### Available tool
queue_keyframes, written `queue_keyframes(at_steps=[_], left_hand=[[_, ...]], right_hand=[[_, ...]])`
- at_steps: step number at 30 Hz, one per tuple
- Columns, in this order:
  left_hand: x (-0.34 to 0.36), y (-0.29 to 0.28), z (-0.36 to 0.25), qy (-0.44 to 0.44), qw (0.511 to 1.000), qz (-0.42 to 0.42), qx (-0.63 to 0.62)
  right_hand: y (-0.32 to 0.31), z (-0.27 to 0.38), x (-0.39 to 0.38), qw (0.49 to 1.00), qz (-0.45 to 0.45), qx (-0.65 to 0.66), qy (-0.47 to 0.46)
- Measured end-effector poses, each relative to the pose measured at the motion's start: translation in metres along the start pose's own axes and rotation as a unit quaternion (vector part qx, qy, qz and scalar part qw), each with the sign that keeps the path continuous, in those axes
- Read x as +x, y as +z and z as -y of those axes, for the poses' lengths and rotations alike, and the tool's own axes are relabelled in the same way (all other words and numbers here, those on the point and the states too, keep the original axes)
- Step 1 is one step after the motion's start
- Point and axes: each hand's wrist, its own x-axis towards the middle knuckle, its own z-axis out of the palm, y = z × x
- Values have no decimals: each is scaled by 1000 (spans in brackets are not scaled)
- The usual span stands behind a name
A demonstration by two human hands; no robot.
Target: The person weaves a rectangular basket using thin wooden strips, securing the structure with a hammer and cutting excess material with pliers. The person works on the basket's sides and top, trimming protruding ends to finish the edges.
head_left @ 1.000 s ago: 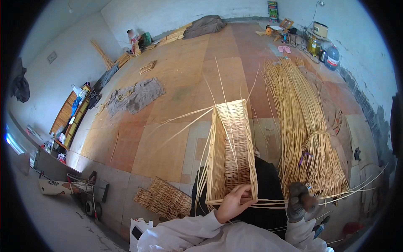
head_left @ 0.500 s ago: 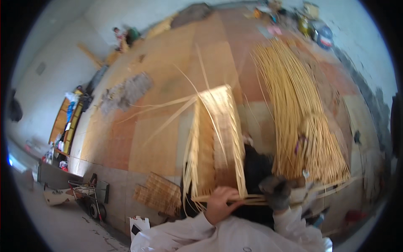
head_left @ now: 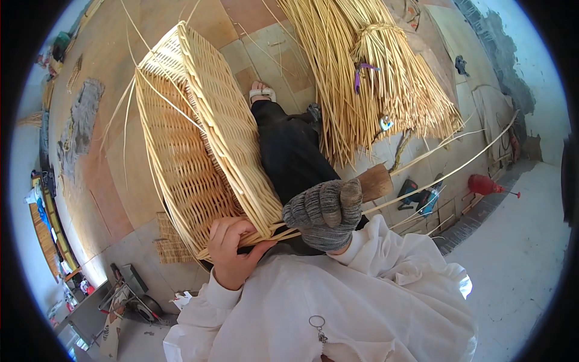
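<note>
A long open wicker basket (head_left: 232,114) lies before me, tilted, its near end close to my body. My bare left hand (head_left: 232,250) grips the basket's near rim, fingers over the edge and thumb against pale wicker strands. My right hand (head_left: 322,214), in a grey knitted glove, is closed just right of that corner. A short brown wooden block (head_left: 375,183) sticks out of its grasp. Pale strands run from the rim to the gloved fist, and long ends (head_left: 458,160) fan out on its right. Whether the fist also holds these strands is hidden.
A large bundle of wicker rods (head_left: 398,72) lies far right, with purple-handled cutters (head_left: 359,77) on it. A blue power tool (head_left: 428,199) and a red bottle (head_left: 482,184) lie at right. A woven piece (head_left: 172,238) and a wheeled cart (head_left: 142,304) are at left.
The view has turned, so the basket and rod bundle appear farther left and higher. The basket now slants to the left. My left hand stays at its near rim; the gloved hand shows more sharply.
</note>
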Motion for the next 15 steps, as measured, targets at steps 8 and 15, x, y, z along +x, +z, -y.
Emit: queue_keyframes(at_steps=[8, 15], left_hand=[[-3, -1, 0, -11, 999, -25, 24], [-2, 0, 5, 9, 1000, -12, 22]], right_hand=[[-6, -1, 2, 999, 20, -34, 18], [9, -2, 8, 999, -1, -39, 20]])
